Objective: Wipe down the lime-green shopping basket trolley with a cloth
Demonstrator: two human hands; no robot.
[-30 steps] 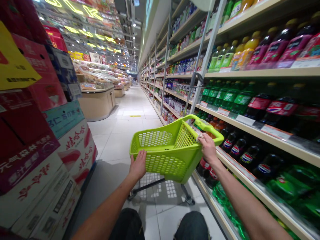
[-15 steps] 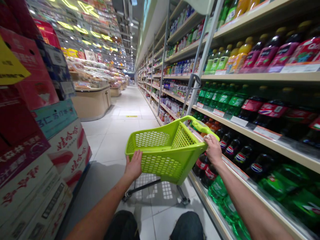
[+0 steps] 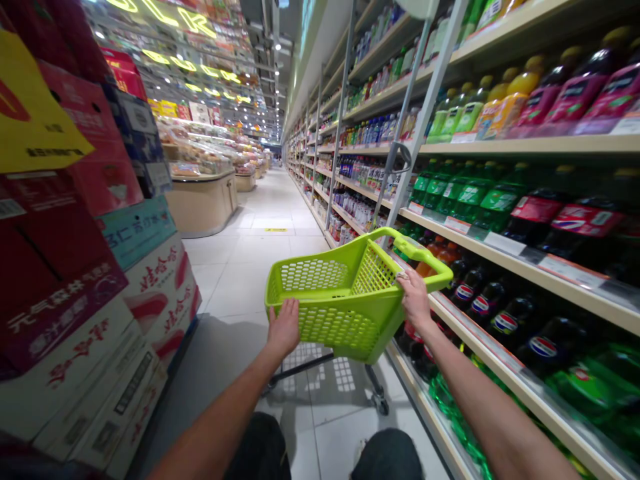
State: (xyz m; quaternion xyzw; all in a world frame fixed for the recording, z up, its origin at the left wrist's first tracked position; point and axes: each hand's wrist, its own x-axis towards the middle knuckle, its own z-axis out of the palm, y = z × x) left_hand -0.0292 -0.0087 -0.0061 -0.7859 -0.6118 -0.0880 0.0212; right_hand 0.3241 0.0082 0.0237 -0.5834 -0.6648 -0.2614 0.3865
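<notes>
A lime-green plastic shopping cart [image 3: 340, 307] on small wheels stands in a supermarket aisle in front of me, empty inside. My left hand [image 3: 284, 328] grips the near left corner of its rim, fingers curled over the edge. My right hand [image 3: 414, 297] is closed on the near right corner, just below the curved green handle [image 3: 423, 252]. The cart sits close beside the lower drink shelves on the right. My knees in dark trousers show at the bottom edge.
Shelves of soda bottles [image 3: 505, 200] line the right side, with a slanted metal ladder rail [image 3: 417, 127] just past the cart. Stacked red and white cartons [image 3: 95, 293] with a yellow sign wall the left. The tiled aisle floor [image 3: 260, 240] runs ahead past a counter [image 3: 203, 203].
The view swung slightly left and then back right, and the cart shifted a little with it. Both hands kept their hold on the cart's rim.
</notes>
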